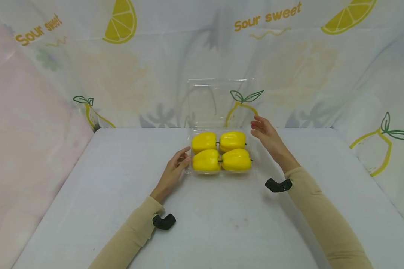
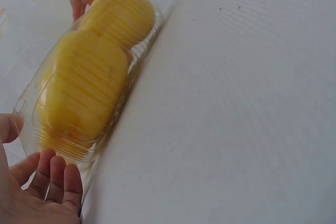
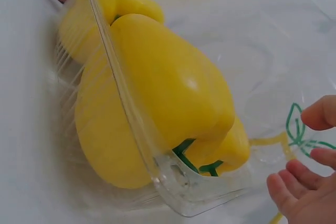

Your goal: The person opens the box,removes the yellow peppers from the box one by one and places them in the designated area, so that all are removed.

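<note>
Several yellow bell peppers [image 1: 236,160] with green stems lie in two rows inside a clear plastic clamshell box [image 1: 202,172]. Its see-through lid [image 1: 205,102] stands raised at the back. At the box's left end is my left hand [image 1: 176,168]. In the left wrist view, that hand's fingertips [image 2: 73,177] rest at the ribbed end wall, with the thumb up by the rim. My right hand [image 1: 267,136] is off the back right corner, beside the lid's lower edge, fingers spread and loosely bent. Nothing is in its grasp in the right wrist view.
The box sits on a white table [image 1: 215,231] toward its back edge. Behind it hangs a white curtain [image 1: 175,56] printed with lemons and lettering. A pink cloth [image 1: 27,142] borders the left side. A black wrist camera [image 1: 278,185] sticks out from the right sleeve.
</note>
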`<state>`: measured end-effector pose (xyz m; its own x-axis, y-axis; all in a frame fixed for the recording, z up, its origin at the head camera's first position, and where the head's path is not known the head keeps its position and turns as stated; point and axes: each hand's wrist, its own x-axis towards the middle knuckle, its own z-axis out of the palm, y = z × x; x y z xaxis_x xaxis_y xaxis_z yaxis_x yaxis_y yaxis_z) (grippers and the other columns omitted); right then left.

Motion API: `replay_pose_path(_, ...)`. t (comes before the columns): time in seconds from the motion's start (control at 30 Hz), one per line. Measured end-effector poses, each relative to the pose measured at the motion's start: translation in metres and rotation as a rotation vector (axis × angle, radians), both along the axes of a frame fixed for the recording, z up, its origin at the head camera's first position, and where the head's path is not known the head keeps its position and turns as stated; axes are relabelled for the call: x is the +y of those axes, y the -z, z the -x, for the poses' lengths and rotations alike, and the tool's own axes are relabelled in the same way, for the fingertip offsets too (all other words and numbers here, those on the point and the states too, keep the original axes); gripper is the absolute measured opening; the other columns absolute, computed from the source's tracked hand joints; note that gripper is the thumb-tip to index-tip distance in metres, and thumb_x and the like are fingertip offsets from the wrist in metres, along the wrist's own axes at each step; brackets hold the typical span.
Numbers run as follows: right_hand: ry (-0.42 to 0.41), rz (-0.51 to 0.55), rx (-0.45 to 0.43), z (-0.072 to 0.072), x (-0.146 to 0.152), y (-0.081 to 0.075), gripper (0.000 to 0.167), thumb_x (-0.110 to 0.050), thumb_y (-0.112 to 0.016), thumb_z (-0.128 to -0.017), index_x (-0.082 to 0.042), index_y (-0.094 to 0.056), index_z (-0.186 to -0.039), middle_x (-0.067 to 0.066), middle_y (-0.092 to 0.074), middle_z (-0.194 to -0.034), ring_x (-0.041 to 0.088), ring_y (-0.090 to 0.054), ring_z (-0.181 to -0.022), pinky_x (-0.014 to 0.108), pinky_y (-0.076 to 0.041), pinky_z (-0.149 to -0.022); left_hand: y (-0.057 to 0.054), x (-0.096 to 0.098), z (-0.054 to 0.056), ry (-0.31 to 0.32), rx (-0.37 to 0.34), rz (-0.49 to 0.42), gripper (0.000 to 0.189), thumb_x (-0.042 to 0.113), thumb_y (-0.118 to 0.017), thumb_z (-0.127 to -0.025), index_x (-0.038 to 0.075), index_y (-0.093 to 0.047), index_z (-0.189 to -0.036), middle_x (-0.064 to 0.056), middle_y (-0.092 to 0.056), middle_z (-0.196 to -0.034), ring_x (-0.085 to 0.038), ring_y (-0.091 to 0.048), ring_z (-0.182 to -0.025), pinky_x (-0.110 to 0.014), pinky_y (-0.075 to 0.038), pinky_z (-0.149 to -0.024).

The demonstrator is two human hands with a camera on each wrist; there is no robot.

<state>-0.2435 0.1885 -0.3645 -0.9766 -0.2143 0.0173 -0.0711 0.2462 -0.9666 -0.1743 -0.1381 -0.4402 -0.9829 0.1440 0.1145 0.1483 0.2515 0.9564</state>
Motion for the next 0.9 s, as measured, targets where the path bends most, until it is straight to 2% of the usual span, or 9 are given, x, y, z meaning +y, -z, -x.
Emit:
replay_pose_path(0.33, -0.025, 0.056, 0.003, -0.012, -0.004, 0.004, 0.054, -0.013, -0.048, -0.098, -0.009, -0.025, -0.147, 0.017, -0.034, -0.145, 0.029, -0.034, -0.136, 0.045, -0.025, -0.115, -0.002, -0.001, -0.001, 0.015, -0.019, -0.027, 0.044, 0.022, -0.048, -0.100, 0.009, -0.042, -0.142, -0.013, -0.048, -0.117, -0.015, -0.048, -0.101, -0.016, -0.040, -0.085)
replay_pose_path(0.5, -0.039, 0.029, 0.004, -0.017, -0.004, 0.007, 0.054, -0.013, -0.049, -0.098, -0.010, -0.026, -0.147, 0.018, -0.037, -0.141, 0.030, -0.037, -0.133, 0.045, -0.028, -0.114, -0.001, -0.001, -0.002, 0.017, -0.024, -0.025, 0.045, 0.021, -0.048, -0.100, 0.009, -0.041, -0.142, -0.014, -0.049, -0.117, -0.013, -0.049, -0.099, -0.014, -0.040, -0.084)
replay_pose_path(0.63, -0.053, 0.030, 0.039, -0.020, -0.004, 0.010, 0.053, -0.015, -0.051, -0.097, -0.011, -0.030, -0.145, 0.020, -0.039, -0.139, 0.027, -0.040, -0.129, 0.045, -0.031, -0.112, -0.001, -0.001, -0.001, 0.018, -0.015, -0.045, 0.045, 0.018, -0.048, -0.099, 0.006, -0.041, -0.142, -0.014, -0.049, -0.116, -0.011, -0.049, -0.096, -0.014, -0.040, -0.083)
replay_pose_path(0.77, -0.069, 0.015, 0.093, -0.022, -0.004, 0.013, 0.052, -0.020, -0.054, -0.096, -0.011, -0.033, -0.143, 0.020, -0.041, -0.136, 0.024, -0.042, -0.125, 0.037, -0.037, -0.108, -0.001, -0.001, -0.001, 0.023, -0.012, -0.048, 0.045, 0.017, -0.047, -0.100, 0.005, -0.040, -0.142, -0.011, -0.049, -0.113, -0.009, -0.049, -0.093, -0.015, -0.040, -0.081)
replay_pose_path(0.9, -0.088, -0.002, 0.089, -0.025, -0.004, 0.012, 0.053, -0.020, -0.053, -0.097, -0.009, -0.031, -0.144, 0.023, -0.038, -0.139, 0.028, -0.039, -0.129, 0.036, -0.036, -0.108, -0.001, -0.001, -0.002, 0.026, -0.008, -0.031, 0.044, 0.019, -0.047, -0.100, 0.007, -0.041, -0.142, -0.007, -0.049, -0.108, -0.008, -0.049, -0.090, -0.016, -0.041, -0.080)
